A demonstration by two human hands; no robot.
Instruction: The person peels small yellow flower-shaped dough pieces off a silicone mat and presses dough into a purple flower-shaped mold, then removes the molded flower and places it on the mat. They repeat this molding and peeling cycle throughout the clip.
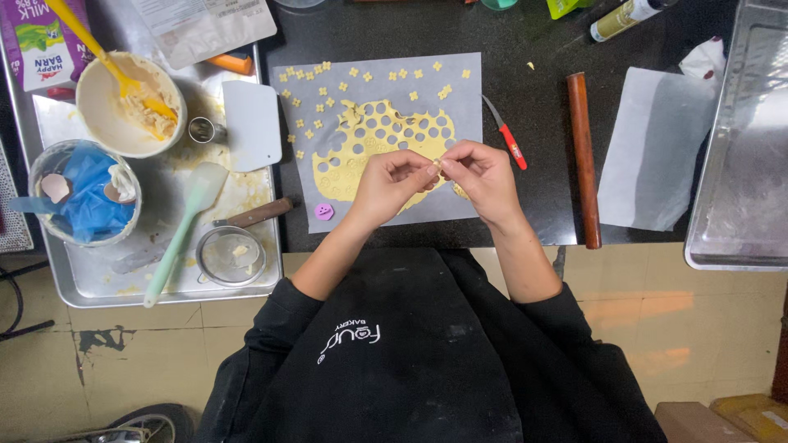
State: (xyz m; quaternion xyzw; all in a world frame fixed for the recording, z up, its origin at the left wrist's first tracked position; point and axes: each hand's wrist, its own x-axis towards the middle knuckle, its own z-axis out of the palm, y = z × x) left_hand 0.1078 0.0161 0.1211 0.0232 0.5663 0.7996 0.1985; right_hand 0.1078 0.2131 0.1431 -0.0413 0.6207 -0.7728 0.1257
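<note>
My left hand (392, 182) and my right hand (484, 176) meet above a rolled sheet of yellow dough (369, 148) full of small punched holes. Their fingertips pinch one tiny object (438, 164) between them, probably a small cutter or a dough piece; it is too small to tell. The dough lies on a sheet of parchment (468, 107) on the black counter. Several small flower-shaped dough cutouts (328, 90) are spread over the far part of the parchment. A small purple round piece (324, 212) lies at the parchment's near left corner.
A red-handled knife (505, 133) and a brown rolling pin (584, 160) lie right of the parchment, then loose paper (657, 148) and a metal tray (743, 164). The left tray (90, 283) holds a bowl with yellow spatula (130, 102), a bowl with eggshells (82, 193), a scraper (253, 123), a green spatula (182, 230).
</note>
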